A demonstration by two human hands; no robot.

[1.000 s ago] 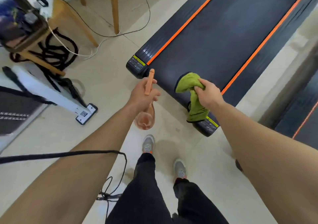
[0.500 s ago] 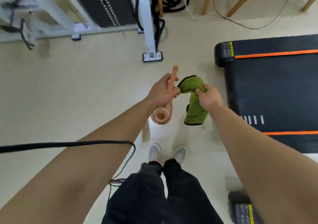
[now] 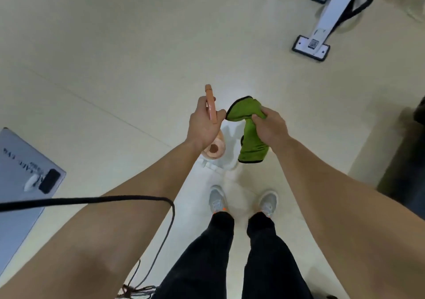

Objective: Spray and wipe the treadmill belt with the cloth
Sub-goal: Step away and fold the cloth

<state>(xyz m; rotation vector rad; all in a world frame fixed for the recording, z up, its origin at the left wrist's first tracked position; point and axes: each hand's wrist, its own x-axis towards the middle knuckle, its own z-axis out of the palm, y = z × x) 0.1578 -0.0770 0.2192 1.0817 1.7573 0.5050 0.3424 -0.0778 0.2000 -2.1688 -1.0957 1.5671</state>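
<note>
From the head camera, the right edge cuts off a dark bulk (image 3: 411, 151) too blurred to identify. At lower left lies a grey panel (image 3: 16, 160) with a line of print too smeared to read. The white frame foot (image 3: 311, 47) at upper right carries a small square code label, also unreadable.

The cloth (image 3: 251, 138) is bright green with a dark trim. It hangs bunched and folded from the right hand (image 3: 272, 127), whose fingers are curled tightly round its middle, out over the pale floor (image 3: 115, 57) ahead of the grey shoes (image 3: 217, 198).

The left hand (image 3: 203, 127) is wrapped round the neck of a peach-orange spray bottle (image 3: 214, 149). Its body is mostly hidden beneath the palm. A black cable (image 3: 92, 199) crosses the left forearm.
</note>
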